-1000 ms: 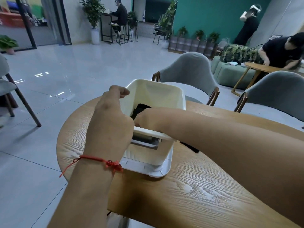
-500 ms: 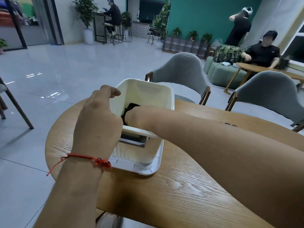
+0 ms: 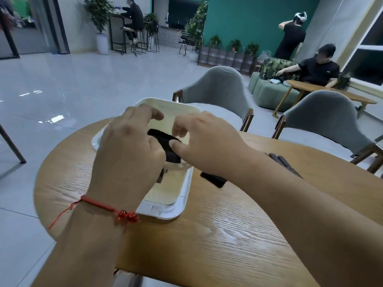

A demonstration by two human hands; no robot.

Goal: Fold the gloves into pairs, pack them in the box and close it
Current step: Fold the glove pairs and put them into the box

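I am wearing the only camera on my head; it is looking forward and down, sitting close over my left hand (image 3: 126, 146) and right hand (image 3: 207, 146) above the round surface (image 3: 228, 224), while its wide lens is also catching the grey chairs (image 3: 217, 88) across from me

Pale glossy floor tiles (image 3: 83, 79) caught bright glare. A teal wall (image 3: 248, 21) stood behind potted plants (image 3: 234, 45); two grey chairs (image 3: 215, 90) stood by the round wooden tabletop (image 3: 228, 224).

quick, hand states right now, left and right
Left hand: curled over the folded gloves, grip hidden, cannot tell.
Right hand: pinching the folded gloves.
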